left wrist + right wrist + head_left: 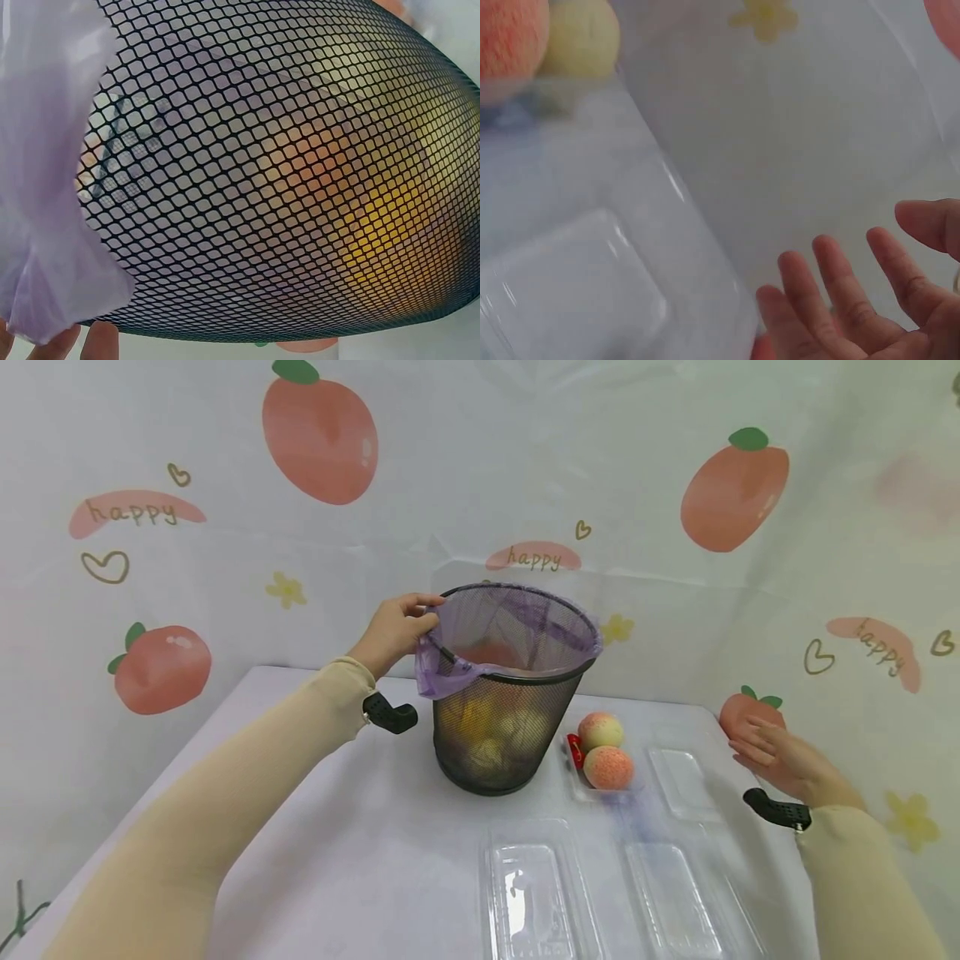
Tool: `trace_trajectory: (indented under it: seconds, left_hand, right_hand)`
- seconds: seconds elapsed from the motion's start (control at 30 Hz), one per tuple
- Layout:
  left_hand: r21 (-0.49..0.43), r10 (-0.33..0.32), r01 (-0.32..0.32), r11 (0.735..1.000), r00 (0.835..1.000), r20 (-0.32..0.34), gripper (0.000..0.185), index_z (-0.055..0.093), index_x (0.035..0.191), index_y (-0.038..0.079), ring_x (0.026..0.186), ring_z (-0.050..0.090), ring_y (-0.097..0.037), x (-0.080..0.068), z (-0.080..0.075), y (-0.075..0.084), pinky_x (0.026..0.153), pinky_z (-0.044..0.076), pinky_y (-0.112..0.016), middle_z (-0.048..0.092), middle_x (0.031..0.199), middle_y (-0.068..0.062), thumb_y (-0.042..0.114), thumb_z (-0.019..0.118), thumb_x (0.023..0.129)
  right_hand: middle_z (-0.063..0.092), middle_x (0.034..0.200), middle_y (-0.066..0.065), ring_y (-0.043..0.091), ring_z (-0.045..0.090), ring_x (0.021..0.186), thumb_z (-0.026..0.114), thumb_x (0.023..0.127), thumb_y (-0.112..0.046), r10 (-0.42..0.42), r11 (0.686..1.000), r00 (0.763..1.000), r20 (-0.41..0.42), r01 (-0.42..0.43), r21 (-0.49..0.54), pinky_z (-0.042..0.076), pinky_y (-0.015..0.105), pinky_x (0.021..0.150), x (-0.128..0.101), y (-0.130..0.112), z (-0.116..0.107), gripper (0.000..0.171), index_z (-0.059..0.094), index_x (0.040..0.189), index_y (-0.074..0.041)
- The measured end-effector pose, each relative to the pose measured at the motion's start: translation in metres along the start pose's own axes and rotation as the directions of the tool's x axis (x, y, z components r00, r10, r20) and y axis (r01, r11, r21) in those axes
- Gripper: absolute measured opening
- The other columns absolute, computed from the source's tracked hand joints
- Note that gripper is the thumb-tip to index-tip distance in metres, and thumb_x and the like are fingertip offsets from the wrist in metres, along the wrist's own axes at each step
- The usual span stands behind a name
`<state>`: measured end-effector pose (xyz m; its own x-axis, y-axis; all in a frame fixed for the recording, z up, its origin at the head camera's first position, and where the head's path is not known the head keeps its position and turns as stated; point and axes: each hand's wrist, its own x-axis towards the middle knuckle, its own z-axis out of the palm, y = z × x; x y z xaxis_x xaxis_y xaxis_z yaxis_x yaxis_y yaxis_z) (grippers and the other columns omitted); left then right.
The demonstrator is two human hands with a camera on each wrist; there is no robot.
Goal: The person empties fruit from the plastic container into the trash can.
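The mesh wastebasket stands on the table; my left hand pinches its purple bag liner at the rim, my right hand hovers with fingers straight beside two peaches

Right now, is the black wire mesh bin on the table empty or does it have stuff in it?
Not empty. Through the black wire mesh bin, yellow and pale rounded items show low inside its purple plastic liner.

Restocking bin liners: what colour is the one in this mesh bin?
Purple liner, clearest in the head view.
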<state>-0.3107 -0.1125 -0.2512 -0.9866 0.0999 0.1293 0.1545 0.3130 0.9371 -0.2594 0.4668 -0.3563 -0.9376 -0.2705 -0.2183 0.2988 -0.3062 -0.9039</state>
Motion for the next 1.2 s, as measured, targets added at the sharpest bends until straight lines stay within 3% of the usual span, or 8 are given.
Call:
trace_trajectory:
  seconds: [0.07,0.2,0.33,0.53,0.73,0.97,1.03,1.2]
  left_hand:
    - [0.004,0.001,-0.001,1.000,1.000,-0.002,0.044,0.056,0.136,0.014,0.104,0.050,-0.021,0.000,-0.001,0.000,0.079,0.050,-0.030,0.044,0.141,-0.015,0.012,0.050,0.092]
    - [0.007,0.003,-0.003,1.000,1.000,-0.006,0.044,0.056,0.136,0.015,0.104,0.050,-0.020,0.000,-0.001,0.000,0.080,0.050,-0.032,0.045,0.140,-0.014,0.013,0.051,0.092]
    - [-0.003,0.002,-0.002,1.000,1.000,-0.002,0.044,0.056,0.136,0.014,0.105,0.051,-0.021,0.000,0.000,0.001,0.082,0.050,-0.033,0.044,0.141,-0.014,0.012,0.050,0.092]
    - [-0.012,-0.007,0.007,1.000,1.000,0.001,0.044,0.056,0.136,0.015,0.105,0.051,-0.021,0.000,0.001,0.002,0.083,0.051,-0.034,0.044,0.141,-0.014,0.012,0.051,0.093]
    - [0.002,0.000,0.000,1.000,1.000,0.001,0.044,0.056,0.135,0.015,0.104,0.051,-0.021,0.002,0.001,-0.001,0.081,0.051,-0.032,0.045,0.140,-0.014,0.012,0.051,0.092]
    - [-0.003,-0.004,0.004,1.000,1.000,0.004,0.044,0.056,0.136,0.015,0.105,0.051,-0.020,0.002,0.000,-0.002,0.084,0.051,-0.034,0.044,0.140,-0.014,0.011,0.050,0.093]
    - [-0.004,-0.004,0.004,1.000,1.000,0.000,0.044,0.056,0.136,0.015,0.104,0.051,-0.020,0.001,0.000,-0.001,0.082,0.051,-0.032,0.045,0.140,-0.014,0.011,0.050,0.092]
    - [-0.001,-0.001,0.001,1.000,1.000,0.000,0.045,0.056,0.136,0.014,0.101,0.051,-0.020,0.000,0.000,-0.001,0.078,0.051,-0.029,0.045,0.138,-0.014,0.011,0.050,0.092]
  right_hand:
    - [0.064,0.105,0.001,0.020,0.067,0.100,0.030,0.105,-0.014,-0.047,0.995,0.993,0.106,0.037,0.095,0.053,0.033,0.089,0.007,0.001,0.012,0.034,0.048,0.134,-0.019]
    - [0.066,0.111,0.004,0.022,0.066,0.104,0.028,0.105,-0.008,-0.069,0.996,0.978,0.196,0.057,0.064,0.053,0.034,0.090,0.019,0.005,0.042,0.038,0.065,0.113,-0.014]
    - [0.063,0.111,-0.006,0.012,0.064,0.105,0.037,0.105,-0.011,-0.035,0.977,0.992,0.117,0.058,-0.204,0.052,0.027,0.090,0.027,0.012,0.070,0.024,0.050,0.123,-0.019]
    - [0.054,0.116,-0.007,0.002,0.060,0.102,0.042,0.104,-0.018,0.016,0.900,0.999,0.036,0.001,-0.435,0.049,0.023,0.093,0.042,0.026,0.087,0.047,0.025,0.146,-0.006]
    - [0.017,0.147,0.035,0.006,0.053,0.106,0.036,0.105,-0.022,0.041,0.848,0.999,0.012,-0.029,-0.529,0.047,0.024,0.095,0.053,0.040,0.091,0.063,0.003,0.151,0.007]
    - [0.001,0.152,0.038,0.046,0.025,0.137,0.028,0.105,-0.020,0.123,0.828,0.992,-0.029,-0.119,-0.549,0.033,0.043,0.111,0.062,0.047,0.100,0.064,-0.008,0.149,0.010]
    - [-0.002,0.152,0.038,0.050,0.012,0.141,0.024,0.106,-0.020,0.157,0.829,0.987,-0.034,-0.150,-0.539,0.024,0.051,0.115,0.065,0.049,0.101,0.063,-0.010,0.149,0.010]
    - [0.000,0.152,0.039,0.049,0.013,0.141,0.020,0.106,-0.018,0.221,0.821,0.974,-0.053,-0.216,-0.529,0.018,0.056,0.115,0.074,0.054,0.103,0.060,-0.011,0.148,0.012]
